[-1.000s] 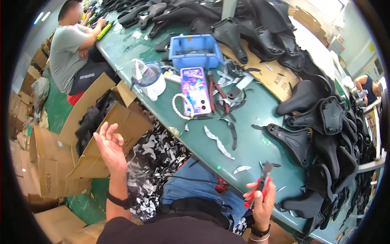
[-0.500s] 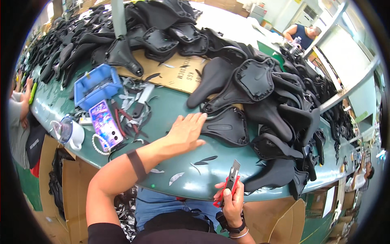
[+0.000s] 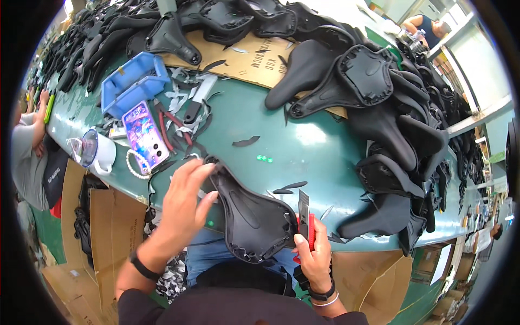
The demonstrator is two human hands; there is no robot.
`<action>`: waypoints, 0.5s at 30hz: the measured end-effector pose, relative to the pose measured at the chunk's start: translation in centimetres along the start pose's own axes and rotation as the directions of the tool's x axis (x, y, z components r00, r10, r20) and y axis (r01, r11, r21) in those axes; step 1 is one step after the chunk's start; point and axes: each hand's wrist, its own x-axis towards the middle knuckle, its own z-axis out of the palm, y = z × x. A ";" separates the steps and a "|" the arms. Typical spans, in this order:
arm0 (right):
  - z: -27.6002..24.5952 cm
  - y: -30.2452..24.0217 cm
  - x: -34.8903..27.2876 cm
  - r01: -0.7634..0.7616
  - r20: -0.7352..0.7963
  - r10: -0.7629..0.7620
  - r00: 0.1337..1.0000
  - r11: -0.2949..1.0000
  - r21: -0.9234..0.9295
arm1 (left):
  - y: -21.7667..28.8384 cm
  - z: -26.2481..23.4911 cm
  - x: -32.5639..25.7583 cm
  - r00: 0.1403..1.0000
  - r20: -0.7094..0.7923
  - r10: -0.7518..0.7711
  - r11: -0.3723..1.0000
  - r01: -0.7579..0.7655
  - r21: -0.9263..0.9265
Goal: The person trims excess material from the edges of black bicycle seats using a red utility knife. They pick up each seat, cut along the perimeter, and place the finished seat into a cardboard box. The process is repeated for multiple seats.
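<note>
A black bicycle saddle (image 3: 252, 216), underside up, lies over the table's near edge in front of me, its narrow nose pointing away to the left. By that nose is my left hand (image 3: 184, 200), fingers and thumb apart, the fingertips at or close to its edge. My right hand (image 3: 316, 257) is closed round a red and black utility knife (image 3: 306, 225), whose blade points up and away. The knife is beside the saddle's wide right end; whether they touch I cannot tell. Thin black trimmings (image 3: 290, 187) lie just beyond the saddle.
More saddles (image 3: 365, 76) are heaped at the right and far side, partly on a cardboard sheet (image 3: 238, 59). At left are a blue bin (image 3: 135, 84), a phone (image 3: 145, 135), red-handled pliers (image 3: 164, 127) and a white mug (image 3: 103, 154). Cardboard boxes (image 3: 116, 233) stand below the table edge.
One saddle has come from the pile's near side to the table edge before me. My left hand has drawn back toward me and left. The knife stays in my right hand.
</note>
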 end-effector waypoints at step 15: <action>-0.7 -0.3 -0.5 0.167 -0.391 -0.125 0.912 0.983 0.076 | 4.0 -1.4 8.5 0.627 0.465 0.625 0.744 -0.659 -0.111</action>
